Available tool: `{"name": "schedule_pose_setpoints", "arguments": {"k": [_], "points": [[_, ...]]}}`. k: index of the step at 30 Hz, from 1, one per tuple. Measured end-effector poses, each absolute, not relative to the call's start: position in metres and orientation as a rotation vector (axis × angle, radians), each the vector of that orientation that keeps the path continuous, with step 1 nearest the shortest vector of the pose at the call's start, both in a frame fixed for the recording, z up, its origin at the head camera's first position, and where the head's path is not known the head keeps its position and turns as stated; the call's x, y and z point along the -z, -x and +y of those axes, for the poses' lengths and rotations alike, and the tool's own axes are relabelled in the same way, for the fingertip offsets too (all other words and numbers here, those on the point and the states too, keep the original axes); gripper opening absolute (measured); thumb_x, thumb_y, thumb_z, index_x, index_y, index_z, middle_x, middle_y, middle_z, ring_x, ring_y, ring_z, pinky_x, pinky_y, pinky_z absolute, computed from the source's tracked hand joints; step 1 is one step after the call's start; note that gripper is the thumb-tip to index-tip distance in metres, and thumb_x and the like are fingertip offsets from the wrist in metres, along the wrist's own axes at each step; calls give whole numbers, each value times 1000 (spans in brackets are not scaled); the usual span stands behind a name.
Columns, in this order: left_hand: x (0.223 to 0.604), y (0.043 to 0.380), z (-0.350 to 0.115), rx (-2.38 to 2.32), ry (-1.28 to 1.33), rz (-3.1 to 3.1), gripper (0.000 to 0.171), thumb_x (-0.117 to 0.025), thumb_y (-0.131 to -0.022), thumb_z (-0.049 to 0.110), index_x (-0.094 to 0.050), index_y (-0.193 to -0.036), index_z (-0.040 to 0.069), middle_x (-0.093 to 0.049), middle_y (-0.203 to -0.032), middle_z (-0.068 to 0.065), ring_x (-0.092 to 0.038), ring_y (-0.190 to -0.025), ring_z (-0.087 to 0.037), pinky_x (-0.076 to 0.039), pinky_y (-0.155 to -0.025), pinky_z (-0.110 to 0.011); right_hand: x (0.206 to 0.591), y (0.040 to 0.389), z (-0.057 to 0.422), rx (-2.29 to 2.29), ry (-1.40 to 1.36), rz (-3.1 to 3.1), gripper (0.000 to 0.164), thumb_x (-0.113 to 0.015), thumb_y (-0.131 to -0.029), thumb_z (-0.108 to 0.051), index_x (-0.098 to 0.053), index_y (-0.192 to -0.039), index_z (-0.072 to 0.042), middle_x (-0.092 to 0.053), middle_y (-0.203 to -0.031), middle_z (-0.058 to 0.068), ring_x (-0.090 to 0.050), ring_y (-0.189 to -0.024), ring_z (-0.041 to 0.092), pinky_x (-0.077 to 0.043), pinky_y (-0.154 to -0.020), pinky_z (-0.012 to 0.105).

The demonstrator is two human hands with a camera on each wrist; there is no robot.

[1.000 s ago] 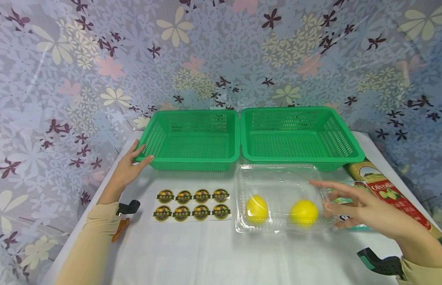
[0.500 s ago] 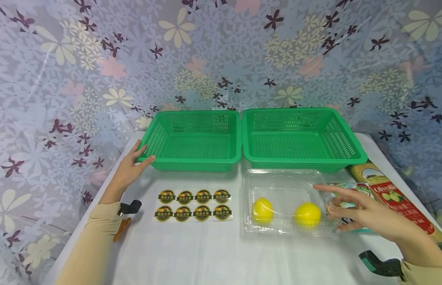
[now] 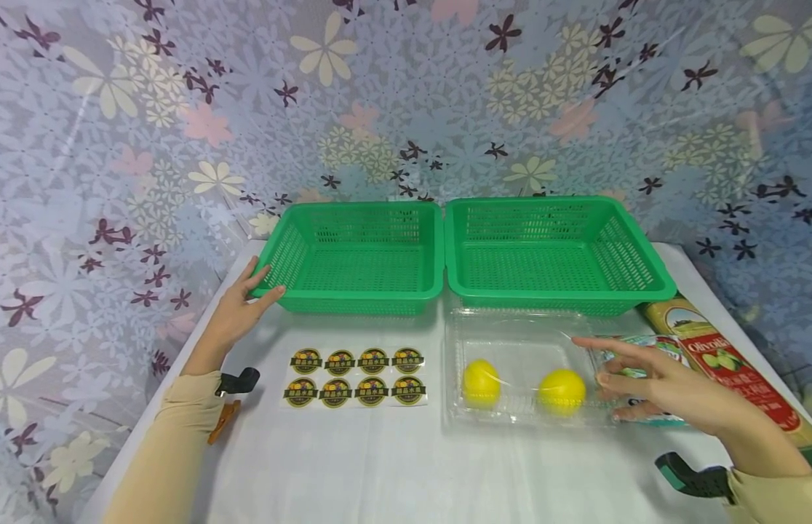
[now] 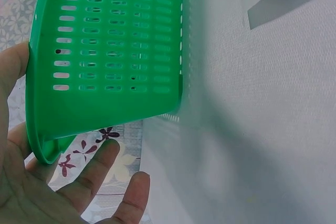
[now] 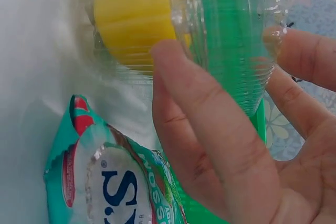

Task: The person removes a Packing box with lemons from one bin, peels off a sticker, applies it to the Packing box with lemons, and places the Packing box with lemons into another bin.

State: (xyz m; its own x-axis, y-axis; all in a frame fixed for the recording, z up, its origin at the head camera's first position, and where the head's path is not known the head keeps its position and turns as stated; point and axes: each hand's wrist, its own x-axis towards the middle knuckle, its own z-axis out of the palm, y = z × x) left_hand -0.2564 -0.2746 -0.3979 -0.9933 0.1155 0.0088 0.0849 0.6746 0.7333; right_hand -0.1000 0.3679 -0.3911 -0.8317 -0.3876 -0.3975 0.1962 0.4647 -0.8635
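My left hand (image 3: pixel 239 309) is at the front left corner of the left green basket (image 3: pixel 353 295), with fingers along its rim. In the left wrist view the lower fingers (image 4: pixel 134 198) stretch out free below that corner. My right hand (image 3: pixel 671 386) spans the right end of a clear plastic clamshell box (image 3: pixel 517 335). Two yellow lemons, a left lemon (image 3: pixel 481 382) and a right lemon (image 3: pixel 562 391), show through its plastic. Up close in the right wrist view, a finger (image 5: pixel 168 56) lies at the box's seam, with other fingers across its far side.
The right green basket (image 3: pixel 524 269) stands against the left one. A sheet of round fruit stickers (image 3: pixel 353 377) lies left of the box. Right of it are a teal snack packet (image 3: pixel 664 346) and an Olivoilà pack (image 3: pixel 733 364). An orange object (image 3: pixel 224 422) sits by the left sleeve.
The clamshell box and its lemons have shifted slightly right and nearer, along with my right hand. My left hand has kept its place at the basket corner.
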Motion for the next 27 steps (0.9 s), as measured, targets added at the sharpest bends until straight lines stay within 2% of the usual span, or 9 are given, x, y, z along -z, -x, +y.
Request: {"name": "schedule_pose_setpoints", "arguments": {"k": [4,8,11,14,19,24,27], "points": [[399,257,-274,-1235,-185,2836,84,-60,-107,56,-24,-172,16,5,-182,6,-20,-163,-51,-27,-124,-75,390,99,369,1377,162,2154,63,-52,-115,-24,-27,-171,-39,-41,-153,35,-72,-110,19,-67,-89,44],[398,256,-276,-1219,-193,2848,83,-58,-109,54,-23,-172,14,6,-182,3,-21,-162,-52,-28,-122,-76,389,101,368,1366,200,2163,63,-52,-115,-24,-26,-172,-36,-44,-152,36,-73,-112,19,-67,-88,44],[397,255,-276,-1227,-194,2848,82,-59,-109,52,-23,-172,12,5,-182,2,-18,-163,-52,-27,-122,-77,387,102,368,1344,223,2194,63,-52,-115,-24,-27,-172,-32,-45,-153,36,-73,-112,18,-67,-87,43],[396,254,-275,-1228,-197,2835,83,-59,-109,52,-23,-172,12,6,-182,2,-10,-165,-50,-23,-124,-77,385,102,368,1297,228,2247,63,-53,-115,-25,-28,-172,-28,-49,-150,35,-74,-109,17,-66,-84,40],[396,255,-277,-1158,-227,2877,83,-59,-109,52,-22,-172,11,5,-182,-3,-2,-166,-49,-18,-126,-78,375,105,364,1169,270,2380,62,-55,-114,-28,-33,-170,-13,-50,-151,34,-75,-105,22,-65,-82,39],[393,253,-277,-1118,-296,2939,82,-60,-110,47,-23,-172,8,0,-181,-17,-7,-164,-54,-23,-124,-78,358,113,356,1039,315,2539,61,-56,-114,-29,-37,-167,-6,-47,-154,37,-72,-114,35,-63,-82,42],[389,249,-276,-1107,-338,3018,82,-64,-108,43,-27,-170,5,-13,-178,-28,-18,-161,-58,-26,-122,-79,346,121,346,976,362,2659,57,-56,-114,-30,-43,-165,-8,-51,-151,35,-69,-118,41,-61,-79,42]]}}
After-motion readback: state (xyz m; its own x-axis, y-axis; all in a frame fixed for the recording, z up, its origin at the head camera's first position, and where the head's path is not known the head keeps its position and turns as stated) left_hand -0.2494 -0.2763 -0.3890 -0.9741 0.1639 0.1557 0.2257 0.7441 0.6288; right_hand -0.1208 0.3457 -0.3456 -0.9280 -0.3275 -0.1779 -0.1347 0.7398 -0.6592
